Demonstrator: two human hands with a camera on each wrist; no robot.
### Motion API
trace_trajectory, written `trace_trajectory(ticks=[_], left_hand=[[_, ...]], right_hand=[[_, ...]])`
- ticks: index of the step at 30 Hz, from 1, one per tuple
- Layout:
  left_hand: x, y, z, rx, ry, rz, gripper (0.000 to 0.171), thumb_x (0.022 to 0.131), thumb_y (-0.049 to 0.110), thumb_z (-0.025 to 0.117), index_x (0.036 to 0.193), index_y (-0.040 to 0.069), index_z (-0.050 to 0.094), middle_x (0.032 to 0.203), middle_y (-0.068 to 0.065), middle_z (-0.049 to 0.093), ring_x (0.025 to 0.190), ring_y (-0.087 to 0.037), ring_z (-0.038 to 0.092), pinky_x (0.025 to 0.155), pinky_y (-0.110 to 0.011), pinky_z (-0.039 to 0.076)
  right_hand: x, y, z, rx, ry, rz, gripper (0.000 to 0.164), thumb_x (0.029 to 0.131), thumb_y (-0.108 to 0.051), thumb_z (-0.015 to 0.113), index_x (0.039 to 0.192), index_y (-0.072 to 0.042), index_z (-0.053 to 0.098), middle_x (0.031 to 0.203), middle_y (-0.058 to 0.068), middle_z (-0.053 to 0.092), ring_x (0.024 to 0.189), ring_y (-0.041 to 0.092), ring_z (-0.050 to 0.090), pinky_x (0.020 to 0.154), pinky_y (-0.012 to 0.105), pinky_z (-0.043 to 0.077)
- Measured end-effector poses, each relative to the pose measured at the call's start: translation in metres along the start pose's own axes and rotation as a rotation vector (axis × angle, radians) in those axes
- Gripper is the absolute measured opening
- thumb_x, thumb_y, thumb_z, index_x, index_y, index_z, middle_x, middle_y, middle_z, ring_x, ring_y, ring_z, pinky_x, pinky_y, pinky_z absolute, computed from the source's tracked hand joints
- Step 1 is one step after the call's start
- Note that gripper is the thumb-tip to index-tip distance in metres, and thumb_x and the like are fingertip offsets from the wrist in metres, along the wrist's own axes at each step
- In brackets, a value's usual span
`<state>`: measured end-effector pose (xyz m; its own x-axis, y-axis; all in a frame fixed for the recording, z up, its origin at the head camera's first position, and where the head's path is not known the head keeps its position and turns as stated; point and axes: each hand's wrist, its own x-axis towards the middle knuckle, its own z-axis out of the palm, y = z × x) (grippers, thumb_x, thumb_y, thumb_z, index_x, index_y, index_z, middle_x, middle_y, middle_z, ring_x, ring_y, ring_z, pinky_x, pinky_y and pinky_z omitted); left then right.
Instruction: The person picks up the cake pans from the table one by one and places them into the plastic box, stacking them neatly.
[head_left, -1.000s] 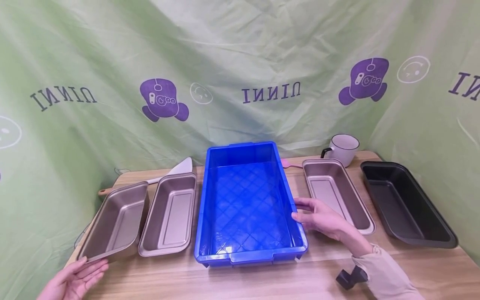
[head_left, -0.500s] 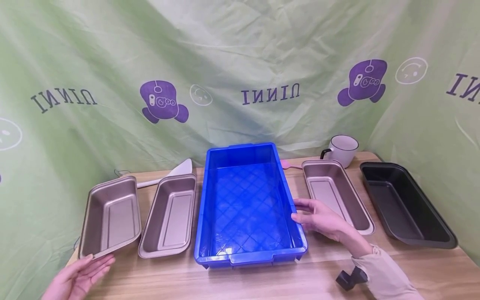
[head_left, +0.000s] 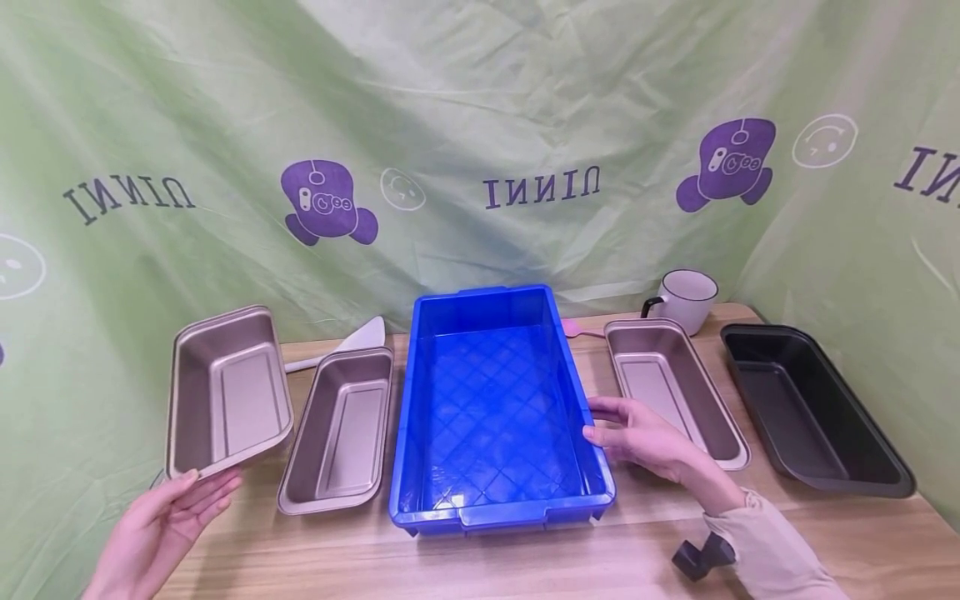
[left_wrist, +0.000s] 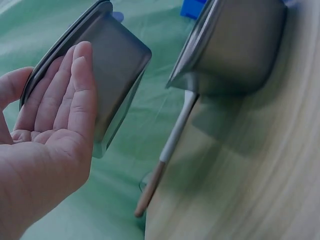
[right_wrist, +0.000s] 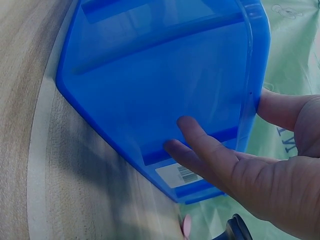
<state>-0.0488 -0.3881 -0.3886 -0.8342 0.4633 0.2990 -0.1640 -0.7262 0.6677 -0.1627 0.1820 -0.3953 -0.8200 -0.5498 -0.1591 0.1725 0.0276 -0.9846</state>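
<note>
Near the left edge, my left hand [head_left: 161, 525] pinches the near rim of a brown metal loaf pan [head_left: 232, 392]. Its thumb lies over the rim and its fingers under it. In the left wrist view this pan [left_wrist: 117, 55] is raised and tilted, apart from the table. A second brown loaf pan [head_left: 348, 442] stands just right of it. At the centre stands a blue plastic bin [head_left: 502, 517] with nothing in it. My right hand [head_left: 648, 446] grips its right wall, thumb over the rim and fingers [right_wrist: 200, 142] along the outside.
Right of the bin stand another brown loaf pan [head_left: 675, 400] and a black loaf pan [head_left: 817, 417]. A white mug [head_left: 688, 300] and a pink utensil [head_left: 573, 327] are at the back. A white spatula [head_left: 363, 335] lies behind the left pans. Green cloth [head_left: 480, 100] hangs behind the table.
My left hand has lifted the leftmost loaf pan and brought it slightly right, its far end swinging up. The right hand and the blue bin have stayed put.
</note>
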Motion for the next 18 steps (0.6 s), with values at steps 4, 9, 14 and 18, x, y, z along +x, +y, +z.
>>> trace_trajectory(ticks=[4,9,14,18], left_hand=[[0.012,-0.002,0.008,0.067,0.034,0.028,0.062,0.102,0.004,-0.004,0.124,-0.016,0.051,0.130,-0.031,0.048,0.125,-0.037,0.046,0.104,-0.040,0.039],[0.027,-0.003,0.017,0.142,0.048,0.057,0.061,0.102,0.001,-0.001,0.122,-0.014,0.054,0.126,-0.029,0.053,0.121,-0.036,0.051,0.102,-0.039,0.042],[0.041,-0.005,0.024,0.199,0.034,0.067,0.057,0.102,-0.001,0.002,0.126,-0.014,0.052,0.125,-0.028,0.055,0.118,-0.035,0.054,0.100,-0.039,0.044],[0.055,-0.007,0.031,0.212,0.007,0.069,0.055,0.101,-0.003,0.004,0.128,-0.014,0.051,0.125,-0.029,0.055,0.118,-0.036,0.054,0.100,-0.039,0.044]], right_hand=[[0.000,0.000,0.000,0.001,-0.001,-0.003,0.073,0.093,-0.010,0.063,0.140,0.022,0.018,0.140,0.041,0.030,0.106,0.030,0.060,0.085,0.041,0.054],[0.000,0.000,0.000,0.007,-0.008,-0.006,0.073,0.093,-0.010,0.062,0.140,0.022,0.017,0.140,0.041,0.029,0.107,0.031,0.060,0.086,0.042,0.054],[0.000,0.000,0.000,0.009,-0.010,-0.006,0.072,0.093,-0.009,0.062,0.140,0.022,0.017,0.140,0.041,0.030,0.107,0.031,0.060,0.086,0.042,0.054],[0.000,0.000,0.000,0.007,-0.007,-0.003,0.072,0.093,-0.010,0.062,0.140,0.021,0.018,0.141,0.041,0.030,0.107,0.030,0.060,0.086,0.042,0.054]])
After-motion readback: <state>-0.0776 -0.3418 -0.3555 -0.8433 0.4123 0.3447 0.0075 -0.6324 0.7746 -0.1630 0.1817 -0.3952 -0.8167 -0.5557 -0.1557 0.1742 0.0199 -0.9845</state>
